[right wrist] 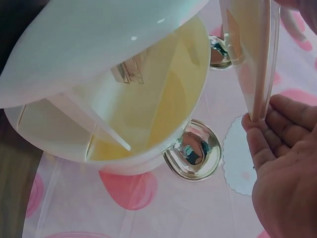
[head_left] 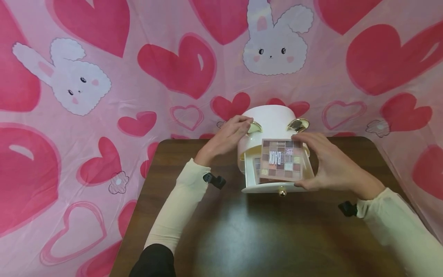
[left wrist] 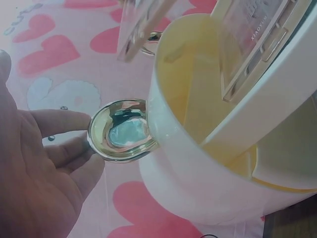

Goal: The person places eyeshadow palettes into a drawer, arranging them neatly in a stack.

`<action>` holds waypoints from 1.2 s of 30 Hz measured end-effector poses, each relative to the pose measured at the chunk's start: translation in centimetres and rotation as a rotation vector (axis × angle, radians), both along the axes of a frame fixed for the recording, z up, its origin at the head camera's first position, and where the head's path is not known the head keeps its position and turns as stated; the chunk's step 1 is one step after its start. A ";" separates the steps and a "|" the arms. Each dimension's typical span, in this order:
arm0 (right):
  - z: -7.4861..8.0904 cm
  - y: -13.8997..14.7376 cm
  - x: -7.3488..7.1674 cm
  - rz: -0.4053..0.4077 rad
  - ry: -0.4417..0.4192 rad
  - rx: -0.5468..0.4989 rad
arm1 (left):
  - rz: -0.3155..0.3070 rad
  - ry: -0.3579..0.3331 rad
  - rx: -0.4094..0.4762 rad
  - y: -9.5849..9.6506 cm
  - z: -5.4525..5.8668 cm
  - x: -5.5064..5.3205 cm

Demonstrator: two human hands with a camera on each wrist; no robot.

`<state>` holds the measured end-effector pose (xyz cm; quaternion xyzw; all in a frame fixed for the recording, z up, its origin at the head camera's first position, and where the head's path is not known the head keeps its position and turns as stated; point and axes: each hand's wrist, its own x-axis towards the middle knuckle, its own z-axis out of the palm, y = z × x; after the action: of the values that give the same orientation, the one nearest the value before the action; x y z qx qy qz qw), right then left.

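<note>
A white round storage box with gold ears stands at the table's back, its drawer pulled out by a gold knob. With thumb and fingers my right hand grips a clear-lidded eyeshadow palette by its side, tilted above the drawer. In the right wrist view this palette appears edge-on. Fingers of my left hand touch the left gold ear, extended against its rim. Another palette lies inside the drawer, partly hidden behind the held one.
The dark wooden table extends in front of the box. A pink cloth with hearts and rabbits hangs behind and at the sides. The right gold ear juts from the box close to my right hand.
</note>
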<state>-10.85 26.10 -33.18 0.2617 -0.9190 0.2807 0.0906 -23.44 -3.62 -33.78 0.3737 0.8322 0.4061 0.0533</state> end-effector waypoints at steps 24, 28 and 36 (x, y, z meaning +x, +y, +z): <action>-0.6 -0.5 -1.8 0.042 -0.230 0.051 | 0.016 -0.039 0.012 0.0 -0.1 0.2; -0.7 -0.4 -2.1 0.065 -0.219 0.067 | 0.013 -0.027 0.006 0.0 -0.1 0.2; -0.3 -0.7 -2.6 0.110 -0.210 0.135 | 0.018 -0.026 0.005 0.0 -0.2 0.0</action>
<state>-13.46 25.45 -33.48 0.2863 -0.9245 0.2487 -0.0393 -23.40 -3.59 -33.98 0.3611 0.8337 0.4136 0.0596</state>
